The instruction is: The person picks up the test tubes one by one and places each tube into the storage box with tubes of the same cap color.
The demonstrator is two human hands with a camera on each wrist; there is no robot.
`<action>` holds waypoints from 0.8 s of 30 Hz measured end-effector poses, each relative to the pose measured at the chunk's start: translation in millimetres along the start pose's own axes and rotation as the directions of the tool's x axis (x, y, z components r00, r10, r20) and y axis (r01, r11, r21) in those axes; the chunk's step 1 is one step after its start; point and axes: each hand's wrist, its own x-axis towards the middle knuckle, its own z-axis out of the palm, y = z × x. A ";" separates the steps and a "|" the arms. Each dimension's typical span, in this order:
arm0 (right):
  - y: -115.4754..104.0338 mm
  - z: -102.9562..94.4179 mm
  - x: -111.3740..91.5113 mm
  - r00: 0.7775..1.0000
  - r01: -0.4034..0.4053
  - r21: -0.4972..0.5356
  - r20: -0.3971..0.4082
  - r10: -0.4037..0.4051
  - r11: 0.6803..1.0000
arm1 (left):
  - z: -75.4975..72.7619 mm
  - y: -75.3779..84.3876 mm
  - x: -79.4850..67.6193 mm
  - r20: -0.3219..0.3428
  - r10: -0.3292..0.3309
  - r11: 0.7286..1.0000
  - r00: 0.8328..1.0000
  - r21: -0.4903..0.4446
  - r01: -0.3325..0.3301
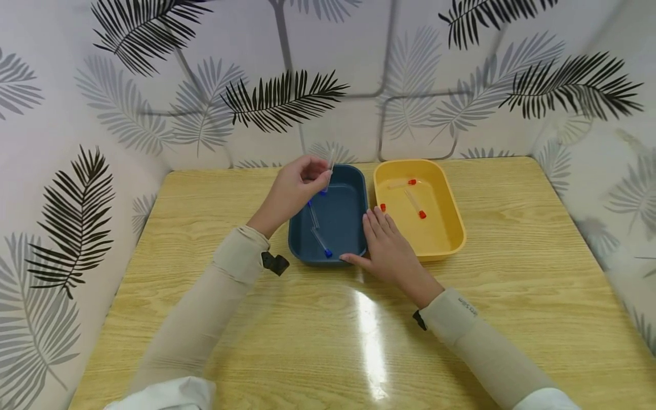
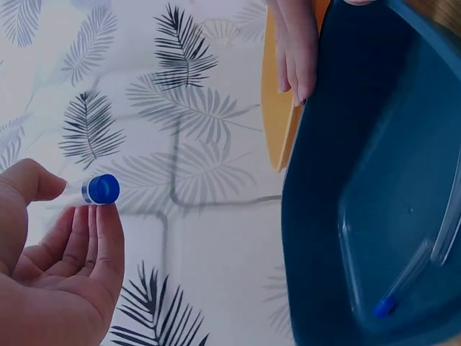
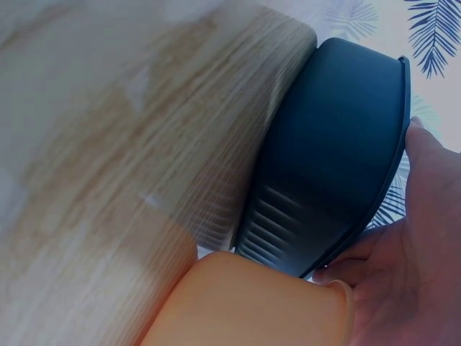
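My left hand (image 1: 294,185) pinches a clear tube with a blue cap (image 2: 105,189) between thumb and fingertips. The tube is held over the far left part of a dark blue bin (image 1: 343,210), its cap pointing down in the head view. Inside that bin lie two more blue-capped tubes, one near the left wall (image 1: 314,216) and one nearer the front (image 1: 321,241). My right hand (image 1: 384,245) rests on the bin's right rim near its front corner, thumb spread along the front rim and fingers straight, reaching between the two bins.
A yellow bin (image 1: 446,236) stands right beside the blue one. Inside are red-capped tubes, one at the back (image 1: 402,184) and one in the middle (image 1: 415,204); another red cap (image 1: 382,207) shows by its left wall. A leaf-patterned backdrop (image 1: 353,125) rises behind the wooden table (image 1: 287,341).
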 end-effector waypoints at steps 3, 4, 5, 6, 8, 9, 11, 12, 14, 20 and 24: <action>-0.4 -0.3 -0.3 1.000 -0.005 -0.003 0.004 0.005 1.000 | 4.7 -3.2 7.7 -0.021 -0.030 0.999 0.999 -0.011 0.030; -0.5 -0.5 -0.3 1.000 -0.006 -0.004 0.004 0.006 1.000 | 6.5 -5.0 10.4 -0.026 -0.043 0.999 0.999 -0.027 0.042; -0.6 -0.8 -0.4 1.000 -0.008 -0.001 0.005 0.008 1.000 | 8.3 -7.4 13.3 -0.029 -0.060 0.997 0.998 -0.051 0.058; -0.7 -0.9 -0.3 1.000 -0.009 -0.002 0.006 0.009 1.000 | 10.5 -10.3 16.6 -0.031 -0.078 0.993 0.996 -0.089 0.075; -0.8 -1.2 -0.4 1.000 -0.009 -0.001 0.006 0.009 1.000 | 15.0 -16.7 22.6 -0.034 -0.122 0.979 0.992 -0.166 0.115; -0.8 -1.2 -0.3 1.000 -0.009 -0.002 0.007 0.010 1.000 | 17.3 -20.5 25.4 -0.034 -0.145 0.969 0.989 -0.208 0.135; -0.8 -1.0 -0.2 1.000 -0.009 -0.001 0.010 0.009 1.000 | 21.8 -27.7 30.5 -0.033 -0.192 0.945 0.981 -0.275 0.176; -0.8 -1.0 -0.1 1.000 -0.010 0.000 0.011 0.010 1.000 | 23.9 -31.2 32.7 -0.034 -0.211 0.934 0.977 -0.300 0.191; -0.6 -0.6 -0.1 1.000 -0.009 0.000 0.011 0.009 1.000 | 28.1 -37.3 36.4 -0.039 -0.242 0.918 0.970 -0.333 0.215; -0.2 -0.3 -0.7 1.000 -0.004 0.007 0.005 0.004 1.000 | 39.1 -53.2 46.5 -0.058 -0.304 0.885 0.951 -0.387 0.259; 0.0 -0.2 -0.5 1.000 -0.004 0.006 0.014 0.004 1.000 | 46.7 -61.9 54.3 -0.053 -0.365 0.854 0.929 -0.416 0.312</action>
